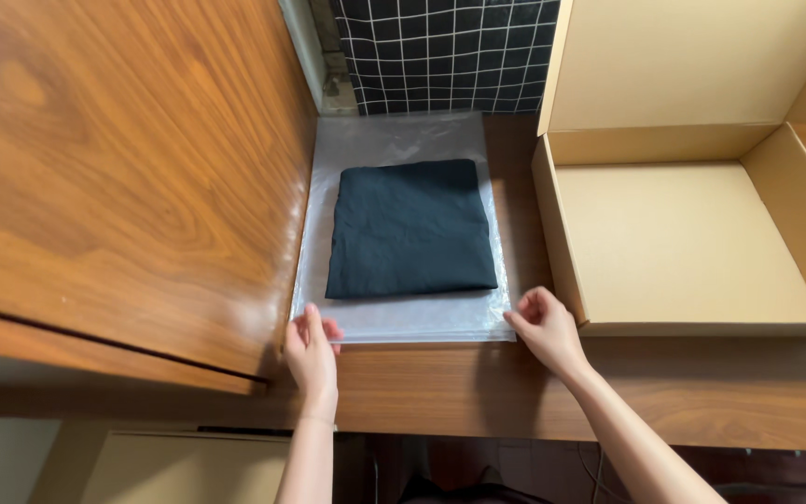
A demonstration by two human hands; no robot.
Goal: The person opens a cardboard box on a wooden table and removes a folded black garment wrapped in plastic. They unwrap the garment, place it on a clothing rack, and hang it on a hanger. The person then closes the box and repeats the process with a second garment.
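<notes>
While each hand pinches a near corner of the clear bag (403,317), left hand (312,350), right hand (543,327), fingertips are hidden.

wooden desk (440,392), plastic bag (403,322), cardboard box (692,243)

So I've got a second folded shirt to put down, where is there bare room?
The open cardboard box has a bare floor. A bare strip of wooden desk runs along the near edge, beyond the left hand and right hand. The clear bag holding the dark folded cloth fills the gap between cabinet and box.
</notes>
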